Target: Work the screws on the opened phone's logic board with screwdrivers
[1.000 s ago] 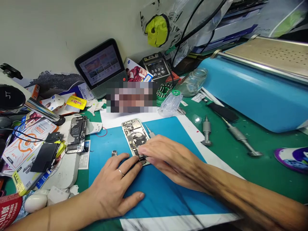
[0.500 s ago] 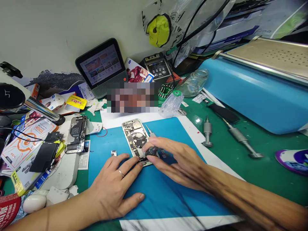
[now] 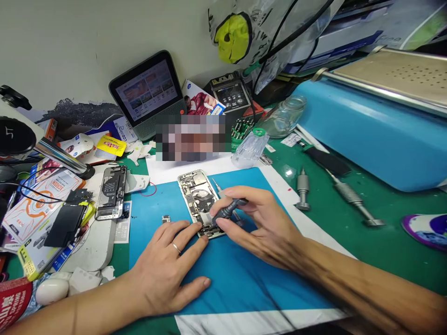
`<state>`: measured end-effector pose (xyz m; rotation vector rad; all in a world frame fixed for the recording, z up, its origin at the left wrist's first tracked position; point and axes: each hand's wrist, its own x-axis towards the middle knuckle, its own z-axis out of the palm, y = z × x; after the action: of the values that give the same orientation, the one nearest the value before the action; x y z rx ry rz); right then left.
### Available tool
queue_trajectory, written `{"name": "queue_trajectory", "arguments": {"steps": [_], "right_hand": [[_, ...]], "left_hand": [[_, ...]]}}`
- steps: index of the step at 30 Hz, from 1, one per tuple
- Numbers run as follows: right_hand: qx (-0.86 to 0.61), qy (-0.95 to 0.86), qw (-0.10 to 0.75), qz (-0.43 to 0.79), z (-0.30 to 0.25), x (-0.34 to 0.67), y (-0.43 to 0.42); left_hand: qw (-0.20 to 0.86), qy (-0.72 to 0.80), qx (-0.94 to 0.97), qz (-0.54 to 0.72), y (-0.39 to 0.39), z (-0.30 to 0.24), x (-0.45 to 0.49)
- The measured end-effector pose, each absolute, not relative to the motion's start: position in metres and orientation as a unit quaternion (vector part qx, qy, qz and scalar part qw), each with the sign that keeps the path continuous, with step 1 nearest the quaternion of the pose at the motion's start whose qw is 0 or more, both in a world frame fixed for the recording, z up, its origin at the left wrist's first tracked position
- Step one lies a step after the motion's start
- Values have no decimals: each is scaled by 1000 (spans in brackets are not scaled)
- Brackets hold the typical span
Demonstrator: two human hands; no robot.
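Observation:
An opened phone body (image 3: 201,204) lies on a blue mat (image 3: 195,272), its inner parts showing. My left hand (image 3: 174,265), with a ring on one finger, rests flat with fingers spread. Its fingertips touch the phone's lower left edge. In the fingers of my right hand (image 3: 260,223) is a dark screwdriver (image 3: 226,211), tilted over the phone's lower right part; its tip is hard to make out. Another thin-tipped screwdriver (image 3: 215,183) lies right of the phone, partly hidden by my right hand. A small metal-and-white part (image 3: 165,218) lies above my left hand.
A second opened phone part with a battery (image 3: 111,193) lies left, near piled boxes (image 3: 42,204). Metal screwdrivers (image 3: 303,188) and a glass jar (image 3: 286,116) lie right. A tablet-like display (image 3: 148,88) and a bit holder (image 3: 240,128) stand behind.
My right hand has tilted the dark screwdriver, so more of its handle shows above the phone. My left hand stays at the phone's lower edge. The camera view has shifted slightly.

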<state>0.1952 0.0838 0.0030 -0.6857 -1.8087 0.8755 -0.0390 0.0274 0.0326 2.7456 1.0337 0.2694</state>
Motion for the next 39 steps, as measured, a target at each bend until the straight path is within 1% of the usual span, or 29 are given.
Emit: {"name": "queue_trajectory", "arguments": {"steps": [12,18,23,27,31,34,39], "right_hand": [[-284,-766,461,345,1,193,85],[-295,-751,473,353,-2,193,86],[-298,-737,501,342,1,192,87],[-298,-724,514,351,5,190,85],[-277,-695,534,393,8,188,80],[-260,-678,548,415,11,185,76],[-248,-675,545,431,14,181,72]], "left_hand": [[118,349,925,93,28,33,-39],[126,348,924,93,27,32,-39],[123,356,921,97,27,33,-39],[137,371,907,147,26,35,-39],[151,439,863,200,25,36,-40],[164,460,846,212,26,36,-40],[191,465,836,221,27,37,-40]]}}
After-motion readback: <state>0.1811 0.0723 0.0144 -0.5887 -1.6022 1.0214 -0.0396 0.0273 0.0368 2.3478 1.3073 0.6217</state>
